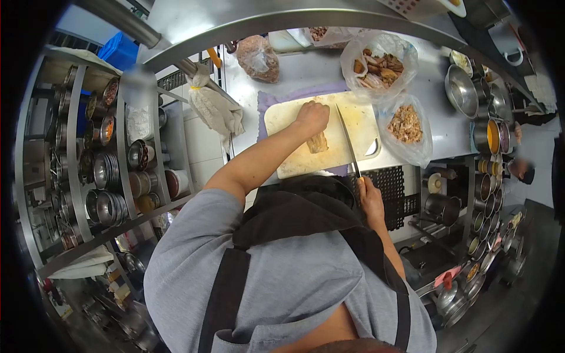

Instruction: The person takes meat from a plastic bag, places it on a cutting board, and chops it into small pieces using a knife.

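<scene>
My left hand (313, 116) is closed, knuckles up, over the middle of a pale cutting board (282, 162). Its fingertips are hidden, so I cannot tell what they hold. A browned piece of meat (318, 143) lies on the board just below this hand, partly under the wrist. My right hand (371, 200) grips the handle of a long knife (347, 136) at the board's near right edge. The blade points away from me across the right part of the board, apart from the meat. Beneath the board is a purple cloth (263, 109).
Right of the board sit a plastic bag of chopped meat (406, 125) and, farther back, a bag of larger meat pieces (381, 69). Another filled bag (258, 57) stands back left. A metal bowl (461, 91) is at right. A steel shelf bar (306, 20) crosses above the counter.
</scene>
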A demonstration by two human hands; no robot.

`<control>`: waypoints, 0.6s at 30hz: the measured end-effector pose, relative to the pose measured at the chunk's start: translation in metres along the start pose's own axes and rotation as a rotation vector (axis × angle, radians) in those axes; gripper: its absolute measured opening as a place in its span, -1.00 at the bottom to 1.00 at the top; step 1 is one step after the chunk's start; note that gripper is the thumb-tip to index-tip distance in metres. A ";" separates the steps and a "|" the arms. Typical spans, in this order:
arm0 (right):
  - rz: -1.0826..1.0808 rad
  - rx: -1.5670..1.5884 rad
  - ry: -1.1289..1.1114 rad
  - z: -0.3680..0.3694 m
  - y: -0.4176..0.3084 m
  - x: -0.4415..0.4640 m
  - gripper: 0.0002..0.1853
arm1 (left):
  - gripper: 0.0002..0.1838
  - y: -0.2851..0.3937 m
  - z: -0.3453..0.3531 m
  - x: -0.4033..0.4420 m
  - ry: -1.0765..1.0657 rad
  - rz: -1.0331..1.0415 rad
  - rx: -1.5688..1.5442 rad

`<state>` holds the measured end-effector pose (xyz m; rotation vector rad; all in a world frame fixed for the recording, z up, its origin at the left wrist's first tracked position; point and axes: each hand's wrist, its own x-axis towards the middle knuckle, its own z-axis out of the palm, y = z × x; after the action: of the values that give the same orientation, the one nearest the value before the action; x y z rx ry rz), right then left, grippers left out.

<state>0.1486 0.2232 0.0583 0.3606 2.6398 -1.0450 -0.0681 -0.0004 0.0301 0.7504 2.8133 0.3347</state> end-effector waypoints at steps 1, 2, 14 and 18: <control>0.035 -0.016 -0.025 -0.001 -0.002 0.000 -0.63 | -0.82 -0.002 0.000 -0.002 0.040 -0.010 -0.005; 0.065 -0.036 -0.051 -0.003 -0.003 0.001 -0.63 | -0.82 -0.004 0.001 -0.004 0.084 -0.025 -0.011; -0.149 -0.124 -0.063 -0.001 -0.003 0.005 -0.61 | -0.83 -0.010 0.010 0.000 0.049 -0.019 -0.089; -0.161 -0.138 -0.051 -0.002 -0.011 0.002 -0.61 | -0.78 -0.008 -0.040 -0.033 0.069 -0.127 -0.363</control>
<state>0.1433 0.2172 0.0659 0.0913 2.7115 -0.8981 -0.0540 -0.0304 0.0708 0.4869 2.7284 0.8325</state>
